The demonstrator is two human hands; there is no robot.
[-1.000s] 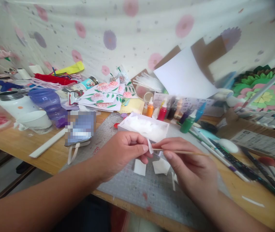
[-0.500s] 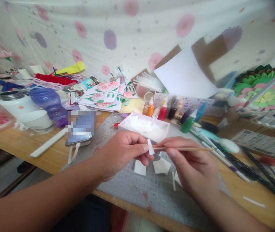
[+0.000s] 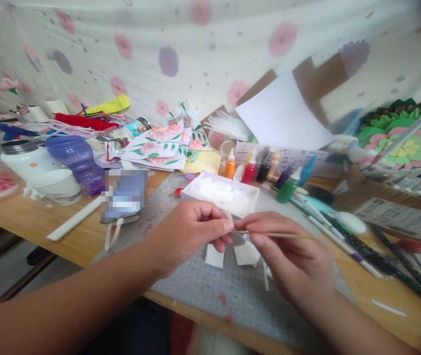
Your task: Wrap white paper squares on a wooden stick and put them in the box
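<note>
My left hand is closed in a pinch over the cutting mat. A small white paper piece barely shows above its thumb; the rest is hidden by the fingers. My right hand pinches a thin wooden stick, whose left tip meets the left thumb and forefinger. Just behind both hands stands a white open box with fluffy white material in it. Below the fingers lie white paper squares on the grey cutting mat, one partly covered by the right hand.
Paint bottles, among them a green one and a red one, stand behind the box. A phone leans at the left, near a white cup. Brushes and pens lie right, beside a cardboard box.
The white paper piece stood out between the fingertips before and is now mostly hidden behind the left thumb. The stick has tilted slightly, its left tip now against the left fingertips.
</note>
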